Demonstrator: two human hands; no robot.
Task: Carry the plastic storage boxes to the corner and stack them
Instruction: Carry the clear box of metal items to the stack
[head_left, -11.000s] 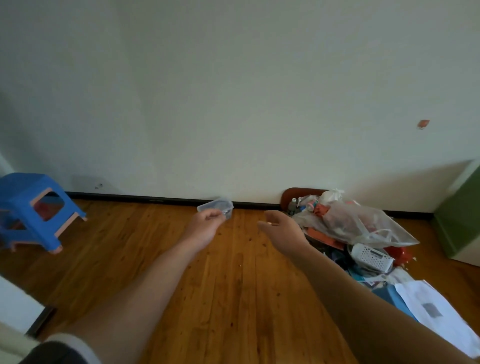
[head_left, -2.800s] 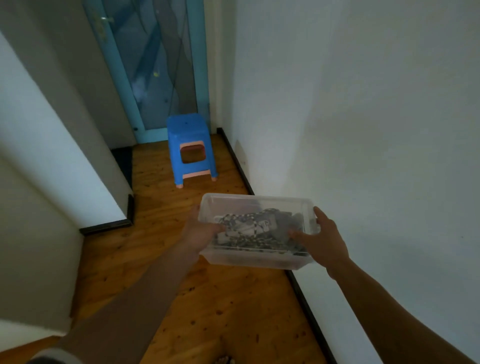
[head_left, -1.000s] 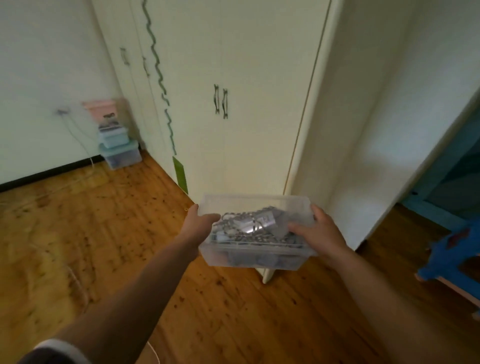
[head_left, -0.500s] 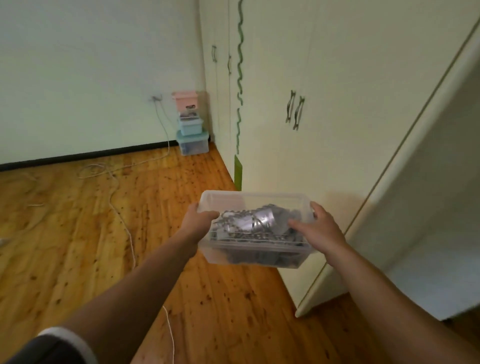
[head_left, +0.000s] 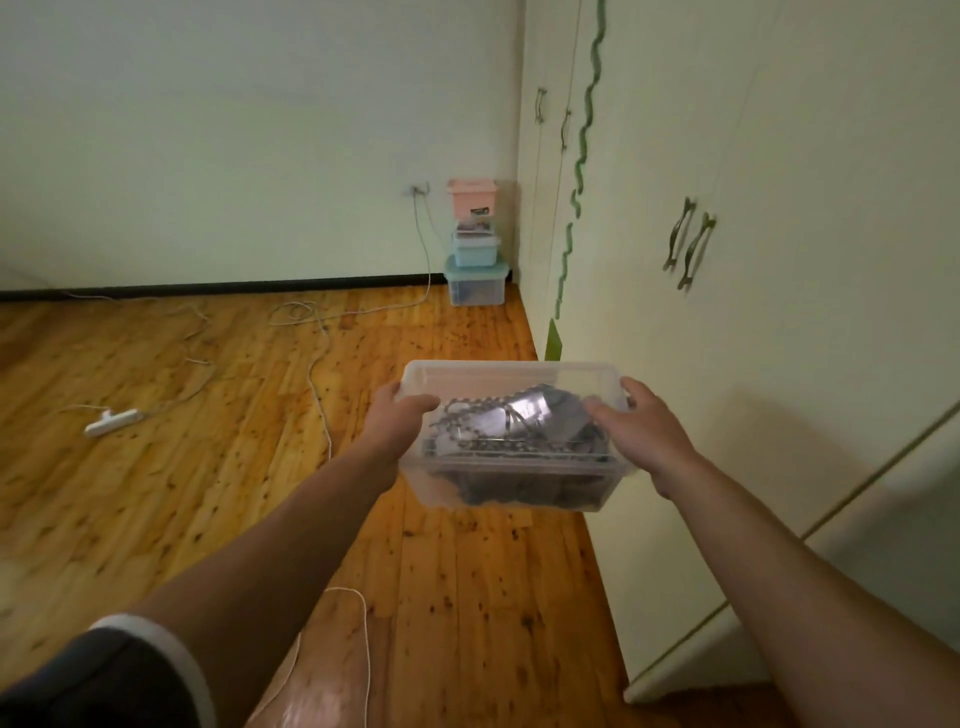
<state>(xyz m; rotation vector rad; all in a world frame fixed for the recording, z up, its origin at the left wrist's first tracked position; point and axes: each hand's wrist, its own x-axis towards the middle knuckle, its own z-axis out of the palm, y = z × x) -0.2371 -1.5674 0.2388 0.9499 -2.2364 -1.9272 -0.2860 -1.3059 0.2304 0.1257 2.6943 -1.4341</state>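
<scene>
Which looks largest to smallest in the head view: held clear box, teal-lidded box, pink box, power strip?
1. held clear box, though it is nearest the camera, so its true size is unsure
2. teal-lidded box
3. pink box, slightly smaller
4. power strip, long but thin

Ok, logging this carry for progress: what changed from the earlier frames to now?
The person turned past the wardrobe to face the corner stack, now closer. Eleven seconds ago the right hand was empty; now it and the left hand hold the clear box by its ends, grip unchanged since.
</scene>
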